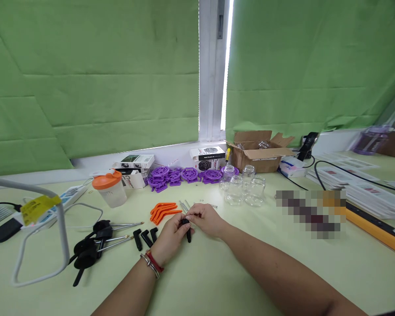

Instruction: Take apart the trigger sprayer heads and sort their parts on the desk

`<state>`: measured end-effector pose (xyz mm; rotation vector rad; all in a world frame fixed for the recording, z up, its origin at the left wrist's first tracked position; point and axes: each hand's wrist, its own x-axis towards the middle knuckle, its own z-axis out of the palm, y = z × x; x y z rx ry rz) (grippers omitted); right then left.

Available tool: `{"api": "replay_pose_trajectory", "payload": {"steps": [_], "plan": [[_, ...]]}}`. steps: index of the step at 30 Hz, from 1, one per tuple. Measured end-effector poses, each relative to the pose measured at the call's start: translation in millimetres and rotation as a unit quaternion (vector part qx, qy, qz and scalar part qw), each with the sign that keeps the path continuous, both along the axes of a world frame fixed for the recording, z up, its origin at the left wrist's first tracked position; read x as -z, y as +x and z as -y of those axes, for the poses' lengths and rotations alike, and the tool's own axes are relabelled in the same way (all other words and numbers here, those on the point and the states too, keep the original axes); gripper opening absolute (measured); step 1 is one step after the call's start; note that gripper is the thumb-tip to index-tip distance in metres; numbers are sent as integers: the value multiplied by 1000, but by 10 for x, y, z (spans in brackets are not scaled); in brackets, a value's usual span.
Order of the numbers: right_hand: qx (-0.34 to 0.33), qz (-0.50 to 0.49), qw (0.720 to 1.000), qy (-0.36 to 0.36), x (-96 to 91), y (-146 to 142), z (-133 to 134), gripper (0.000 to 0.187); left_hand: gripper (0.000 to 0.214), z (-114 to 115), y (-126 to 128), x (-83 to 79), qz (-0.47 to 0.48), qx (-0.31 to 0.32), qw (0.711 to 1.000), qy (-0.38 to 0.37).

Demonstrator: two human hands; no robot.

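My left hand (pixel 170 237) is closed around a small black plastic piece (pixel 188 235), whose narrow end points down toward me. Fingertips of my right hand (pixel 206 219) are pinched together at the top of that piece; what lies between them, if anything, is hidden. Just beyond the hands are thin metal rods (pixel 183 206) and a small coil spring (pixel 213 206). Several orange angled levers (pixel 164 212) lie to the left of the rods. Nearer my left wrist sit loose black elbow-shaped pieces (pixel 137 239). Black assemblies with metal shafts (pixel 94 245) rest farther left.
Glass jars (pixel 234 193) stand behind my right hand, before an open cardboard box (pixel 260 156). Purple plastic discs (pixel 161 175) line the back. At left are an orange-lidded cup (pixel 113 193), a power strip (pixel 67 197) and a grey bent tube frame (pixel 64 237). Papers (pixel 371 195) are stacked right.
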<state>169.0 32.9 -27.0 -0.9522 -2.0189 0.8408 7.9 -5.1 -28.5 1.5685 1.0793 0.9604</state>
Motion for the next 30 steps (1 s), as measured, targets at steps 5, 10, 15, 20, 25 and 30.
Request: {"api": "replay_pose_trajectory", "payload": {"steps": [5,10,15,20,25,30], "plan": [[-18,-2,1000,14,26,0,-5,17,22,-10,-3,18,11,1,1000,-3],[-5,7,1000,15,-33,32,-53,16,19,-3,4,14,7,2,1000,-8],[181,59,981,33,-47,328,-319,23,17,11,4,16,-15,-8,1000,-7],[219,221,950,31,42,575,-476,22,19,9,2,27,-7,-7,1000,-20],[190,276,942,28,48,522,-424,15,21,11,6,35,4,-10,999,-30],[178,299,937,35,30,483,-389,26,20,19,17,10,3,-18,999,-29]]}}
